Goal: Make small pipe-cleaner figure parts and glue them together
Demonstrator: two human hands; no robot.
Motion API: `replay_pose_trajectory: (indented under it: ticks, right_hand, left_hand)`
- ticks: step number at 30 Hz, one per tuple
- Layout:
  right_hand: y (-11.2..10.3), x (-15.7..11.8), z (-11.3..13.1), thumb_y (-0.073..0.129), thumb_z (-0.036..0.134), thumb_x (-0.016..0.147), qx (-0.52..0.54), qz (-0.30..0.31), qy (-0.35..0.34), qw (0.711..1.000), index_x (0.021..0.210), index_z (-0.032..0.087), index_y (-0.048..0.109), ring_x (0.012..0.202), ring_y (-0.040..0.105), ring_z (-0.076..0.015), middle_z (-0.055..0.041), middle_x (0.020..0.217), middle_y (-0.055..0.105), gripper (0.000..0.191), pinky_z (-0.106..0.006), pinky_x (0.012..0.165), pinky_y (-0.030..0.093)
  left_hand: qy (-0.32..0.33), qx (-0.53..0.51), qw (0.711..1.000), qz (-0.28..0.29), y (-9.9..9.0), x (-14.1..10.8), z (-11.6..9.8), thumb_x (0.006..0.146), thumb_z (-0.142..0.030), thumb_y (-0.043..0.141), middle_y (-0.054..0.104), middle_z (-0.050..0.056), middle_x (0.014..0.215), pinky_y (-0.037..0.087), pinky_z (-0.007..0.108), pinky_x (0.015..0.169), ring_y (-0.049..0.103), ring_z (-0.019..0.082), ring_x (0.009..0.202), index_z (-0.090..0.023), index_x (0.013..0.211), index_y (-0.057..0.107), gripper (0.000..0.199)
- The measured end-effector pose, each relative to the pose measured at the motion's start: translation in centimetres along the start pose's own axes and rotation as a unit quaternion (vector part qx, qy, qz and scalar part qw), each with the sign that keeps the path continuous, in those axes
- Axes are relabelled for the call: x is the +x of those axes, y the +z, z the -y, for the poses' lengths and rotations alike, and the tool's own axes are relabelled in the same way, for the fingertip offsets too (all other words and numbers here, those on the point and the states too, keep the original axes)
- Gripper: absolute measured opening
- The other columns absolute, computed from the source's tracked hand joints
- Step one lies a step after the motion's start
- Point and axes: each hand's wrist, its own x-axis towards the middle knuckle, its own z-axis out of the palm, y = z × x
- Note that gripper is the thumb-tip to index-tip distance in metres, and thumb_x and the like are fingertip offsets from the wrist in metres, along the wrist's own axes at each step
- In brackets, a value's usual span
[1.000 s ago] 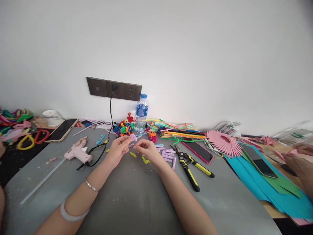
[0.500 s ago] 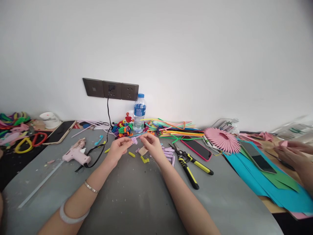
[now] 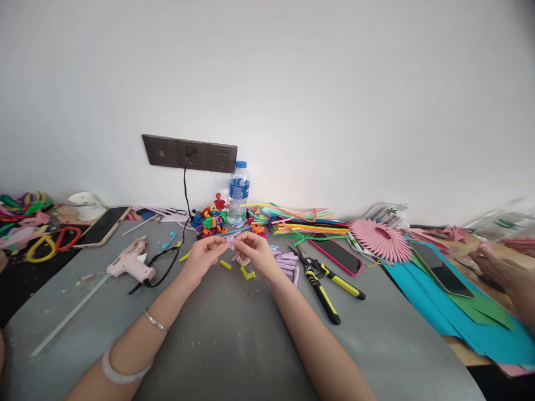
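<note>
Between the fingertips, above the table (image 3: 234,345): one small lilac piece (image 3: 230,241), fuzzy, partly covered by the fingers.
Left hand (image 3: 204,257): thumb and forefinger pinched together on the left side of the piece; two bangles on the arm behind.
Right hand (image 3: 256,253): thumb and forefinger closed on the right side of the same piece, nearly meeting the left fingertips.
Yellow bits (image 3: 247,273): on the table, just below the hands.
Lilac sticks (image 3: 286,260): loose group, just right of the right hand.
Cutters (image 3: 324,284): flat on the table, right of the sticks, handles spread.
Glue gun (image 3: 131,264): on its side, left of the left hand, pale rod (image 3: 69,316) at its rear.
Bottle (image 3: 239,195): upright, beyond the hands near the wall.
Stem bundle (image 3: 311,225): multicoloured, lying right of the bottle.
Co-worker's hand (image 3: 499,267): far right edge; its grip cannot be determined.
</note>
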Motion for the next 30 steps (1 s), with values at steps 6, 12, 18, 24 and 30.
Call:
replay_pose_trajectory:
  ticks: [6, 12, 18, 24, 30]
  right_hand:
    - [-0.14, -0.06, 0.22, 0.075, 0.049, 0.069, -0.020, -0.001, -0.016, 1.000, 0.071, 0.018, 0.063, 0.046, 0.048, -0.0091, 0.0029, 0.058, 0.057, 0.033, -0.023, 0.045, 0.040]
    - [-0.20, -0.09, 0.12, 0.074, 0.046, 0.071, -0.044, -0.006, -0.030, 0.999, 0.070, 0.019, 0.063, 0.048, 0.050, -0.0102, 0.0020, 0.060, 0.057, 0.029, -0.023, 0.045, 0.040]
    - [-0.05, -0.22, 0.16, 0.072, 0.046, 0.072, -0.054, -0.007, -0.033, 0.998, 0.070, 0.019, 0.062, 0.047, 0.048, -0.0097, 0.0022, 0.059, 0.056, 0.029, -0.022, 0.044, 0.040]
    - [-0.02, -0.22, 0.22, 0.072, 0.047, 0.072, -0.049, -0.010, -0.032, 0.998, 0.069, 0.019, 0.060, 0.046, 0.047, -0.0094, 0.0022, 0.059, 0.055, 0.031, -0.023, 0.044, 0.041]
    - [-0.31, -0.01, 0.00, 0.071, 0.048, 0.071, -0.051, -0.026, -0.025, 0.998, 0.071, 0.017, 0.060, 0.044, 0.044, -0.0077, 0.0032, 0.058, 0.054, 0.032, -0.021, 0.043, 0.039]
  left_hand:
    - [0.004, 0.022, 1.000, 0.022, -0.29, 0.16, 0.29, 0.066, -0.048, 0.077, 0.039, -0.007, 0.052, 0.018, 0.021, 0.045, 0.026, 0.006, 0.044, -0.016, 0.073, 0.067, 0.034]
    - [0.014, 0.051, 0.998, 0.021, -0.60, 0.35, 0.63, 0.068, -0.049, 0.075, 0.033, -0.008, 0.051, 0.019, 0.021, 0.046, 0.025, 0.007, 0.045, -0.016, 0.074, 0.067, 0.034]
    - [0.018, 0.062, 0.998, 0.020, -0.57, 0.30, 0.69, 0.068, -0.050, 0.075, 0.031, -0.008, 0.050, 0.019, 0.021, 0.046, 0.025, 0.007, 0.046, -0.016, 0.073, 0.067, 0.034]
    - [0.017, 0.063, 0.998, 0.013, -0.50, 0.31, 0.63, 0.067, -0.051, 0.076, 0.031, -0.008, 0.050, 0.018, 0.022, 0.046, 0.025, 0.007, 0.045, -0.016, 0.073, 0.068, 0.035]
    - [0.023, 0.071, 0.997, -0.003, -0.70, 0.54, 0.81, 0.067, -0.052, 0.075, 0.037, -0.007, 0.051, 0.018, 0.021, 0.045, 0.027, 0.007, 0.045, -0.015, 0.078, 0.069, 0.039]
